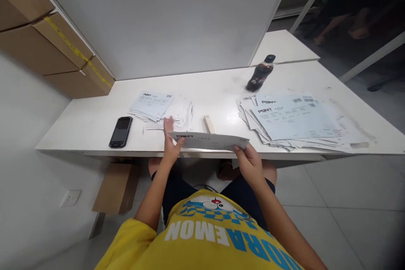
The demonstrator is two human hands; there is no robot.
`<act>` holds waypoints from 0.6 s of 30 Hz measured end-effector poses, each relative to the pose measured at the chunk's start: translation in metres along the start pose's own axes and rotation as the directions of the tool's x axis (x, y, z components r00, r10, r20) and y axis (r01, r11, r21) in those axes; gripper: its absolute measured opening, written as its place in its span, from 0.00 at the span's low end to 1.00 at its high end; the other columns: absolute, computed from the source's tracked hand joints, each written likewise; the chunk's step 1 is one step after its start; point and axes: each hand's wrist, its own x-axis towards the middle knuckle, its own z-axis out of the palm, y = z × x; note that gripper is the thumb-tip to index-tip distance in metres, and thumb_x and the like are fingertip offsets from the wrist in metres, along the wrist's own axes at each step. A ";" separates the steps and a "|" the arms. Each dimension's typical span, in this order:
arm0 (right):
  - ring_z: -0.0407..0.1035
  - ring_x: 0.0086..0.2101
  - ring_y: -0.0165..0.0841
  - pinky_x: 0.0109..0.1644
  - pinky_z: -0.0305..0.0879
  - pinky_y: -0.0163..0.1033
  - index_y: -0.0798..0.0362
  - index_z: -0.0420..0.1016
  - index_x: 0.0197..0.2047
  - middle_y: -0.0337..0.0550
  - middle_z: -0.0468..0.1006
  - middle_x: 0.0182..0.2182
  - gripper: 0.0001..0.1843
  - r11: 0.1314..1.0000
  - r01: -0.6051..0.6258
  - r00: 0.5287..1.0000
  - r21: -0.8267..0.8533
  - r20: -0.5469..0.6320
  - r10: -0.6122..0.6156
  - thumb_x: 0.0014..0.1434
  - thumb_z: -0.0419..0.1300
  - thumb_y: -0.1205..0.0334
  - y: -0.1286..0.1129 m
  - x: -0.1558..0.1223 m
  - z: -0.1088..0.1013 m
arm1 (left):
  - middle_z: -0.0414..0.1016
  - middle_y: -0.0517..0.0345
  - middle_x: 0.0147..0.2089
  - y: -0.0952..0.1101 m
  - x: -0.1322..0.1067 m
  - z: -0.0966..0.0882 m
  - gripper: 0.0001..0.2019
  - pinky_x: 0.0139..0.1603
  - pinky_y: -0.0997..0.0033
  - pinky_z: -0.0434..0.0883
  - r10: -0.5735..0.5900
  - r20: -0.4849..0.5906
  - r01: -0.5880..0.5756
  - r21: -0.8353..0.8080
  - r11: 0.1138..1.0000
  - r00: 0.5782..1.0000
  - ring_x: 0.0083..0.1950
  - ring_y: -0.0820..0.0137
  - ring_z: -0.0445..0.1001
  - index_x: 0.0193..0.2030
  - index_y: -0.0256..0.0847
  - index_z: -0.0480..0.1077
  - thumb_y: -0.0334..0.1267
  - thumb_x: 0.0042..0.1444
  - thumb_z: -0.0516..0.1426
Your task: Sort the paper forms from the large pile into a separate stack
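Observation:
I hold a printed paper sheet (pixel 210 141) level over the front edge of the white table (pixel 95 122). My left hand (pixel 170 143) grips the sheet's left end, with fingers behind it and thumb in front. At the sheet's right corner my right hand (pixel 249 162) pinches it. A small pile of folded sheets (pixel 161 109) lies just beyond my left hand. To the right is spread a large stack of printed forms (pixel 294 120). A small cream stapler-like object (pixel 209 124) lies between the two piles.
A black phone (pixel 120 131) lies at the table's left front. A dark drink bottle (pixel 261 73) stands at the back near a white partition (pixel 164 17). Cardboard boxes (pixel 53 38) are stacked at left; another box (pixel 115 187) sits under the table. Someone's legs (pixel 341 27) show far right.

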 end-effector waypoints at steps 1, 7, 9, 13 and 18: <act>0.72 0.41 0.42 0.49 0.68 0.45 0.50 0.78 0.40 0.44 0.80 0.35 0.16 1.000 0.006 1.000 0.001 0.007 -0.006 0.61 0.56 0.47 0.000 0.005 0.001 | 0.72 0.41 0.59 -0.003 0.007 -0.004 0.36 0.63 0.53 0.65 -0.078 0.087 0.087 -0.111 0.990 0.993 0.63 0.55 0.69 0.69 0.43 0.55 0.57 0.59 0.58; 0.72 0.45 0.42 0.51 0.68 0.46 0.50 0.76 0.43 0.45 0.80 0.40 0.18 0.992 -0.064 0.997 0.113 0.058 0.058 0.58 0.59 0.46 0.024 0.023 0.016 | 0.79 0.48 0.45 -0.015 0.002 -0.005 0.23 0.54 0.57 0.72 -0.305 0.147 0.334 -0.262 0.905 0.941 0.49 0.58 0.77 0.47 0.40 0.72 0.54 0.51 0.65; 0.72 0.45 0.43 0.51 0.68 0.48 0.50 0.76 0.43 0.45 0.81 0.40 0.20 0.987 -0.115 0.992 0.113 0.061 0.109 0.57 0.58 0.45 0.032 0.022 0.017 | 0.79 0.48 0.46 -0.016 -0.010 0.001 0.23 0.52 0.58 0.73 -0.347 0.119 0.367 -0.273 0.890 0.930 0.49 0.58 0.77 0.46 0.40 0.73 0.55 0.50 0.65; 0.73 0.43 0.43 0.50 0.69 0.47 0.50 0.77 0.42 0.45 0.81 0.39 0.19 0.984 -0.172 0.982 0.034 0.084 0.169 0.58 0.56 0.46 0.027 0.009 -0.001 | 0.79 0.51 0.44 -0.011 -0.017 -0.002 0.21 0.47 0.63 0.73 -0.328 -0.027 0.298 -0.356 0.886 0.944 0.46 0.61 0.78 0.50 0.41 0.71 0.54 0.57 0.61; 0.73 0.38 0.43 0.44 0.70 0.44 0.50 0.79 0.41 0.43 0.82 0.33 0.16 0.929 -0.296 0.943 -0.222 0.086 0.321 0.54 0.57 0.52 0.026 -0.007 -0.047 | 0.78 0.53 0.41 -0.010 0.014 -0.021 0.20 0.41 0.69 0.71 -0.262 -0.252 0.173 -0.324 0.930 0.932 0.40 0.67 0.79 0.54 0.42 0.68 0.52 0.64 0.52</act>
